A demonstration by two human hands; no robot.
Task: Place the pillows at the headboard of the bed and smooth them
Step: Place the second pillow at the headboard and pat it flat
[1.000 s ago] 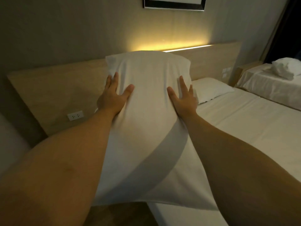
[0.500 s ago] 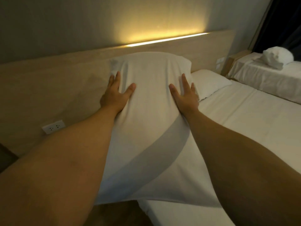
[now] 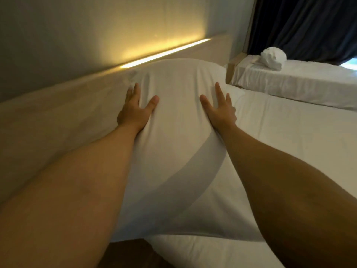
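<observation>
A large white pillow (image 3: 177, 120) lies lengthwise over the bed's left end, its far end against the wooden headboard (image 3: 58, 117). My left hand (image 3: 136, 110) presses its left side with fingers spread. My right hand (image 3: 220, 108) presses the right side the same way, so the pillow is held between both palms. A corner of a second white pillow (image 3: 235, 93) shows just beyond my right hand, lying flat by the headboard; the rest of it is hidden.
The white bed sheet (image 3: 293, 147) stretches to the right. A lit strip (image 3: 164, 53) glows along the headboard top. A second bed (image 3: 293, 80) with a rolled white towel (image 3: 273, 58) stands at the back right, before a dark curtain (image 3: 309, 24). The floor (image 3: 125, 252) shows below.
The pillow has come down from above the headboard top to rest low against it. Both hands moved down and forward with it, and the view has swung right.
</observation>
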